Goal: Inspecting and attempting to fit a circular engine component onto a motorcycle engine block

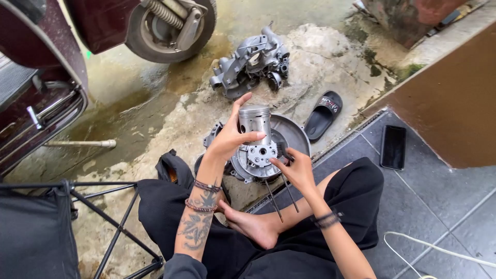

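The left hand (230, 135) grips the piston (254, 120) seated on the engine case (289, 135), centre scene above the lap. The right hand (295, 169) pinches a stud (287, 187) beneath it. Step in hand: fitting studs. The next move likely calls for steady alignment.

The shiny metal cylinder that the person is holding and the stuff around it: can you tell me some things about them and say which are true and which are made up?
1. The left hand grips the metal cylinder. True.
2. The right hand is holding the black phone. False: the phone lies apart on the dark tiles, and the right hand is at the round engine part.
3. A black slipper lies on the ground beyond the engine part. True.
4. The person wears shoes. False: a bare foot shows.
5. A grey engine casing lies farther off on the concrete. True.
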